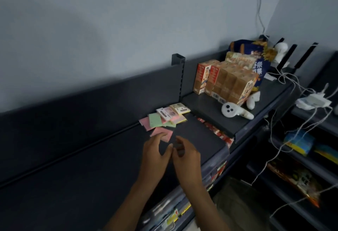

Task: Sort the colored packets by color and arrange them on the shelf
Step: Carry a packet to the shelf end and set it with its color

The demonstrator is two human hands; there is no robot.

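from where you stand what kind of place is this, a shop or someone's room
Most likely a small shop or a mock-up of one: dark metal retail shelving, a block of boxed goods stocked in rows, and a snack bag behind them. White game controllers and loose cables hint at a staged set.

I see both forearms reaching up from the bottom edge of the view, bare, angled toward each other so the hands sit close together. My left hand [155, 153] is turned palm inward, fingers straight and loosely spread, the thumb pointing toward the other hand. My right hand [186, 155] is just beside it, fingers gently bent and relaxed, gripping nothing. The thumb tips nearly meet, though I cannot tell whether they touch. Both wrists stay roughly level.
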